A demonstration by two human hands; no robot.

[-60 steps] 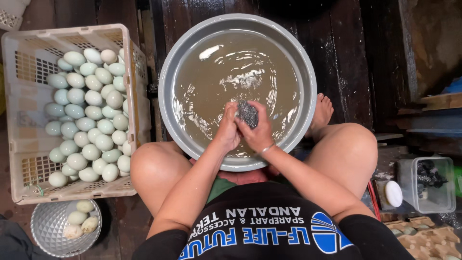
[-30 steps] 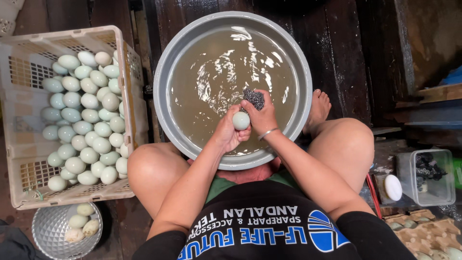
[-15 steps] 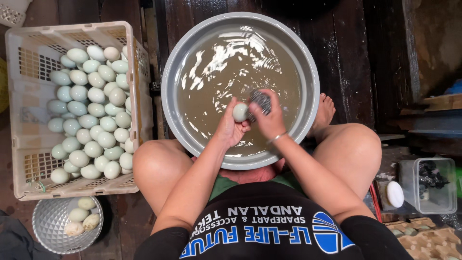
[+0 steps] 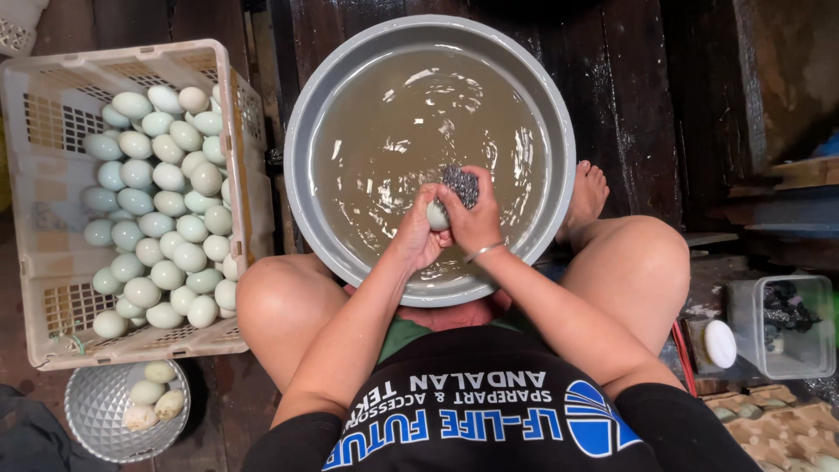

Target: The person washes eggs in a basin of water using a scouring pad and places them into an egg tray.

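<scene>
Dark plank floor, grey basin (image 4: 301, 166) – left hand (image 4: 418, 234) still gripping egg (image 4: 437, 215), right hand (image 4: 472, 218) scourer (image 4: 461, 185) now above it.

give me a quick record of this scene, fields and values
left hand: left hand holds a pale egg over the basin
right hand: right hand presses a dark scouring pad against the egg
basin: grey round basin of murky water, between the person's knees
crate: plastic crate at the person's left, full of pale blue-green eggs
small bowl: metal bowl with a few eggs, below the crate
other: clear tub at far right
</scene>
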